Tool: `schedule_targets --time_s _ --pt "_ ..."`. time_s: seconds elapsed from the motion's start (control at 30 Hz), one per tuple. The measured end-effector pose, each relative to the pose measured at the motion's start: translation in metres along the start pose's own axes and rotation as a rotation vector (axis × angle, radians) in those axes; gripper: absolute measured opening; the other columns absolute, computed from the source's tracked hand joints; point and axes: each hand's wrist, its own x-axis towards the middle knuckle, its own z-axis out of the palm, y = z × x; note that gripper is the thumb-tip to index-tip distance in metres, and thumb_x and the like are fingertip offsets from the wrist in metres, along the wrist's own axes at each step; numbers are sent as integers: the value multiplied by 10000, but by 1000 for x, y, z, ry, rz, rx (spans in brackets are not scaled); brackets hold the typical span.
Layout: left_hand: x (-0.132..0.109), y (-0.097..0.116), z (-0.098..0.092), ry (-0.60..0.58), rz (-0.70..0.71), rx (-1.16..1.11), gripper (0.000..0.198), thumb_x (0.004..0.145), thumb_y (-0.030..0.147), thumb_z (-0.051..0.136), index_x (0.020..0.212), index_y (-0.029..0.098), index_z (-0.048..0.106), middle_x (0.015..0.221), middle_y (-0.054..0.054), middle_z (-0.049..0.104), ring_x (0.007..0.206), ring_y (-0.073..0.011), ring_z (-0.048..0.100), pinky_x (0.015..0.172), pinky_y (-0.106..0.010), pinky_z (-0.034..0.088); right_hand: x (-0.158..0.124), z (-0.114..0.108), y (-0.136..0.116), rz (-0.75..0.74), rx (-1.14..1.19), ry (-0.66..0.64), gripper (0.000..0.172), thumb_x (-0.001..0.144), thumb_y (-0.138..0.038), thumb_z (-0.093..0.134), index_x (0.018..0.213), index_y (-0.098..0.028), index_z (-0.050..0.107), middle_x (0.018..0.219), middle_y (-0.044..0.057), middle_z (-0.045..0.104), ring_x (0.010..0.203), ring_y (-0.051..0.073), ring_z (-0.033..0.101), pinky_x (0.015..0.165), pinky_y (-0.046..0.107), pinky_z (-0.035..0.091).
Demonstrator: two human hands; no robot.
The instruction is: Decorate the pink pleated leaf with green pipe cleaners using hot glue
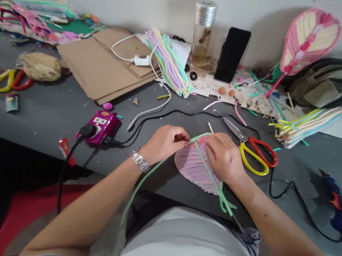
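A pink ribbed leaf-shaped piece (194, 165) lies on the grey table (161, 183) in front of me. A pale green strip (207, 167) runs diagonally across it, with loose ends hanging past its lower edge and towards my lap. My left hand (165, 142), with a metal watch on the wrist, pinches the strip at the piece's upper left edge. My right hand (222, 157) presses down on the upper right of the piece, its fingers over the strip. A small wooden stick (210, 127) pokes out between my hands.
Red-and-yellow scissors (253, 151) lie open beside my right hand. Further right sits a blue hot glue gun (338, 204) with a black cord. A magenta plug socket (100, 128) stands to the left. Cardboard sheets (109, 64), strip bundles (169, 63) and a finished pink fan (307, 41) fill the back.
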Motion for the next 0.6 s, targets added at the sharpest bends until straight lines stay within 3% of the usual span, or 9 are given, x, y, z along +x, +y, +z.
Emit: schedule_targets --time_s 0.37,0.6 --pt "-7 -5 3 81 89 106 148 859 217 628 907 196 767 855 -23 777 751 -156 678 704 -255 453 0 0 -10 -57 -158 -33 207 993 -170 526 1061 -178 722 1041 102 677 960 221 567 851 344 431" --pt "-6 -9 5 53 138 146 188 867 110 595 927 198 750 857 -22 735 782 -152 664 722 -250 454 8 -4 -12 -107 -247 -82 206 1000 -192 535 1074 -184 727 1013 100 672 923 217 551 796 347 407"
